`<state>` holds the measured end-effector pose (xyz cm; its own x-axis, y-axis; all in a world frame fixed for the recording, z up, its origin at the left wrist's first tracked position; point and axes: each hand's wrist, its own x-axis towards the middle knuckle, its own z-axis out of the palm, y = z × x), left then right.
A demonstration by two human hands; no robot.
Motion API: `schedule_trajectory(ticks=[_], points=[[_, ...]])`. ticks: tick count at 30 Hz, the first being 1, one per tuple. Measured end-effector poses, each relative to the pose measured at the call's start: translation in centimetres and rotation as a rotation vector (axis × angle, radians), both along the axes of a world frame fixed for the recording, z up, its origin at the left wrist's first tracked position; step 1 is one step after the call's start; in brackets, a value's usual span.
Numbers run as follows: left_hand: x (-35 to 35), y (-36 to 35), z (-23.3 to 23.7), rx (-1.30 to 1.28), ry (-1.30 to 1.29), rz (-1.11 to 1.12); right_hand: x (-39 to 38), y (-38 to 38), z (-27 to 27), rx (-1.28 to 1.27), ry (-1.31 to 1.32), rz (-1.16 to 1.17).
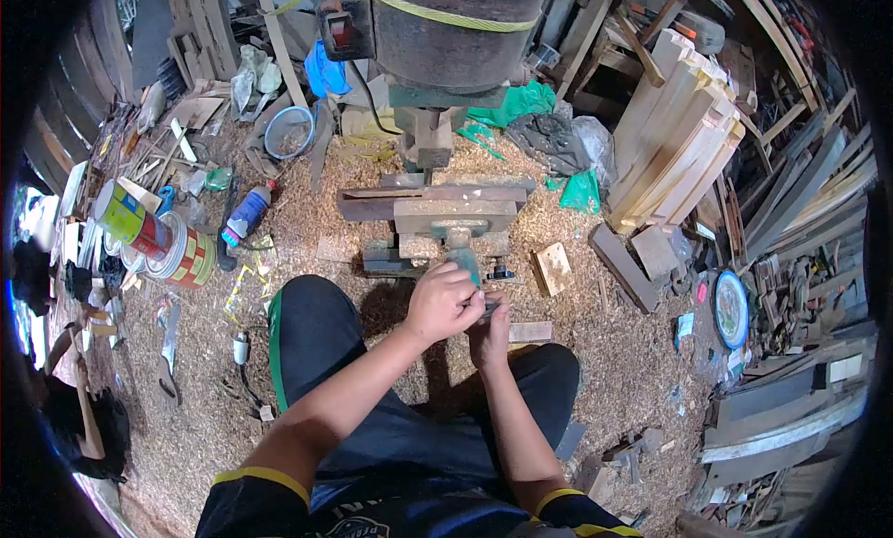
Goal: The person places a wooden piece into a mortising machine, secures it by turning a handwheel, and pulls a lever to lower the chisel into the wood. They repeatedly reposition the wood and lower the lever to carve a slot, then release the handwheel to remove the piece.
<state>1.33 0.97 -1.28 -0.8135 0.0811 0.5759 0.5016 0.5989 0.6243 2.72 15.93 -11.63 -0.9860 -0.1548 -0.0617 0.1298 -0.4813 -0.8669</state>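
Just in front of the machine's vise [454, 212], my left hand [445, 304] is closed, its fingers curled around something dark and small. Close against it on the right is my right hand [490, 335], also closed near the same dark item, which is too small to name. A green part [462, 266] of the vise shows just beyond my fingers. Above the vise hangs the drilling machine [451, 45] with a yellow strap around it. A small wood block [531, 332] lies right of my right hand.
Wood shavings cover the ground. A wood block [553, 268] and a dark beam [623, 267] lie at right, below stacked pale boards [674, 133]. Paint cans [186, 259], a spray bottle [248, 212] and a saw-like tool [170, 338] are at left. A person's arm [86, 398] shows far left.
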Motion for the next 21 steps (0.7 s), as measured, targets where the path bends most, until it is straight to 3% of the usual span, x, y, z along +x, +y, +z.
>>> schedule_trajectory(ticks=[14,16,18,21], points=[[-0.2,-1.0,-0.5,0.124,0.072,-0.098,0.3,0.7,2.1,-0.004,-0.034,0.050],[-0.1,-1.0,-3.2,0.316,0.183,-0.058,-1.3,3.3,1.8,0.569,0.206,0.121],[0.0,-1.5,-4.2,0.357,0.240,-0.048,-1.5,3.3,6.0,0.818,0.250,0.217],[0.2,-1.2,-4.4,0.272,0.227,-0.007,-1.5,3.2,6.7,0.809,0.313,0.231]])
